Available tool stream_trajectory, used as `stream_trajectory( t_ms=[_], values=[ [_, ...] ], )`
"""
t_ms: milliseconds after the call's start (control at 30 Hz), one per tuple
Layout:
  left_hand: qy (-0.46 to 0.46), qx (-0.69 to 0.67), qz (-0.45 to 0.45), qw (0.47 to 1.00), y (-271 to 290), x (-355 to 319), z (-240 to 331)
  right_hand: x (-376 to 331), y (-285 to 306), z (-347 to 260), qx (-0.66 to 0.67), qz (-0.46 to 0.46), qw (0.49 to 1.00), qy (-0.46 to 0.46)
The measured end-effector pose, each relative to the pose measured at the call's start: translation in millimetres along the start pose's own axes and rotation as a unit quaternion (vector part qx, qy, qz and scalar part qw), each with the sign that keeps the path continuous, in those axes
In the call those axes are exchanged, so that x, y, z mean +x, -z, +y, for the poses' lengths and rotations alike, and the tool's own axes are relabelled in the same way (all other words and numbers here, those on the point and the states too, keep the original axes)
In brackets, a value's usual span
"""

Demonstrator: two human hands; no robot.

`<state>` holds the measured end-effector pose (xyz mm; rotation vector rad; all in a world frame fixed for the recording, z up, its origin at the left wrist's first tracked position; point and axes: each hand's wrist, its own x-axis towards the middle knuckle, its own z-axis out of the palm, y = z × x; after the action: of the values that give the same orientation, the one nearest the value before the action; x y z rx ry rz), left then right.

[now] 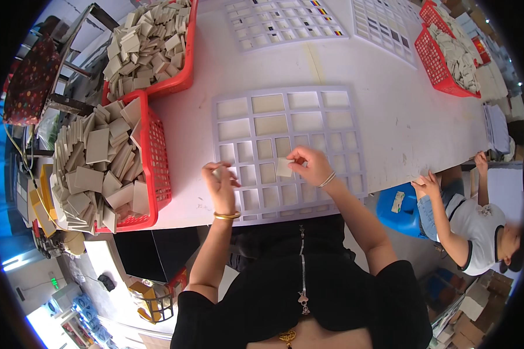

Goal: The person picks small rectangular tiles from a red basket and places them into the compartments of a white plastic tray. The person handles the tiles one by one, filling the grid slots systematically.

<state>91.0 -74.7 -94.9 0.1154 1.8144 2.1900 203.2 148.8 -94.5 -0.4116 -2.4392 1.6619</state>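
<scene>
A pale lilac plastic grid tray (355,150) with square cells lies on the white table in front of me, many cells holding beige tiles. My right hand (312,165) pinches a small beige square tile (284,167) just above the tray's middle rows. My left hand (219,185) hovers at the tray's left edge, fingers curled around a small pale tile that is mostly hidden. Both wrists wear bangles.
Two red baskets (158,157) (180,81) heaped with beige tiles stand to my left. More grid trays (285,23) lie farther back, and another red basket (434,61) of tiles stands at the back right. A small person (477,230) sits at the table's right end beside a blue stool (399,212).
</scene>
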Motion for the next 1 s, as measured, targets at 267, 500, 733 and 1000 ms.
stream_trajectory(
  t_ms=[267,500,733,1000],
  values=[
    [-0.072,0.099,0.110,0.986,79.0,13.7,-23.8,-0.5,5.1,3.4,-0.087,-0.037,0.995,-0.025],
    [-0.034,0.174,0.078,0.981,82.2,14.2,-29.7,3.2,-1.4,6.9,-0.242,0.011,0.961,0.137],
    [-0.127,0.472,-0.050,0.871,57.5,16.5,-18.3,-8.1,-13.6,-2.4,-0.377,0.026,0.913,0.152],
    [-0.063,0.529,-0.080,0.843,55.7,15.8,-10.9,-33.1,64.5,48.3,-0.398,0.291,0.869,0.039]
  ],
)
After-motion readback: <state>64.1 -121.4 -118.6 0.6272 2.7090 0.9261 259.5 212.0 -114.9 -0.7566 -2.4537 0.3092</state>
